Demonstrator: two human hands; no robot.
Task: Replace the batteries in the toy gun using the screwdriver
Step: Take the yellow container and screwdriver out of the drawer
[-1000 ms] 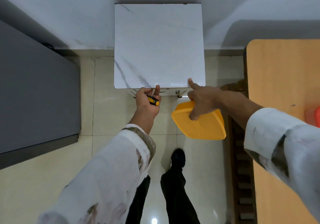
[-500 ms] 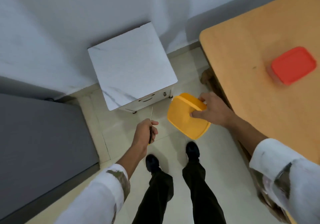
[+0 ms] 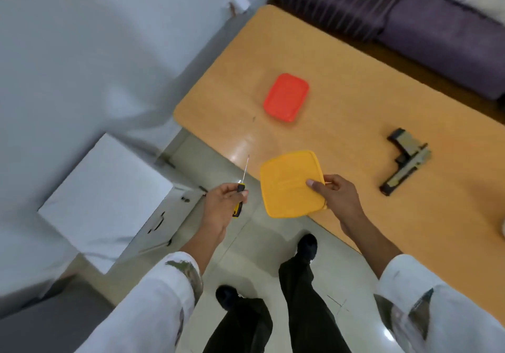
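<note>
My left hand (image 3: 221, 205) grips a yellow-and-black screwdriver (image 3: 240, 188) by its handle, with the thin shaft pointing up and away over the floor. My right hand (image 3: 334, 196) pinches the right edge of a yellow lidded box (image 3: 289, 183), held in the air over the near edge of the wooden table (image 3: 341, 123). The tan and black toy gun (image 3: 404, 161) lies flat on the table to the right of my right hand, untouched. A red lidded box (image 3: 286, 97) rests further back on the table.
A white marble-topped cabinet (image 3: 106, 191) with drawers stands on the left against the wall. A purple sofa (image 3: 410, 13) runs behind the table. My legs and black shoes (image 3: 307, 243) stand on the tiled floor between cabinet and table.
The view has swung right from the cabinet to the table, bringing the toy gun into sight. Both hands carried the screwdriver and yellow box away from the cabinet toward the table.
</note>
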